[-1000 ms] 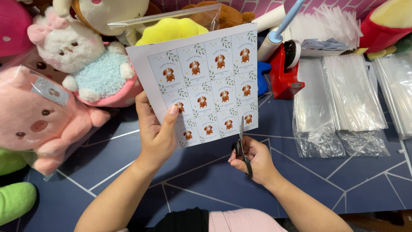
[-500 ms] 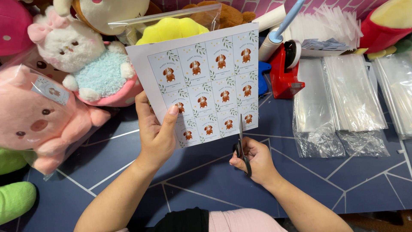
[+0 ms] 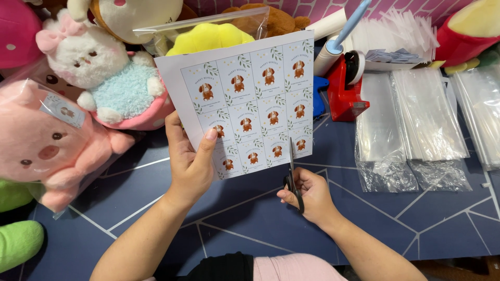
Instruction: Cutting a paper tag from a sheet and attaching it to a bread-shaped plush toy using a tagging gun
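My left hand [image 3: 190, 161] grips the lower left edge of a white printed sheet [image 3: 250, 99], thumb on its front. The sheet shows rows of small cards, each with a brown dog and green leaves, and it is held upright above the table. My right hand [image 3: 307, 195] holds black-handled scissors [image 3: 292, 179] below the sheet's bottom edge. Their blades point up into the paper between the two right-hand columns of cards.
Plush toys lie at the left: a pink pig in a clear bag [image 3: 41, 145], a white bunny [image 3: 104, 73], a yellow plush [image 3: 208, 39]. A red tape dispenser [image 3: 349, 88] and stacks of clear plastic bags [image 3: 411, 119] sit at the right on the dark blue mat [image 3: 250, 218].
The scissors' blades have crept slightly further up into the sheet's bottom edge. Both hands and the sheet stay almost where they were.
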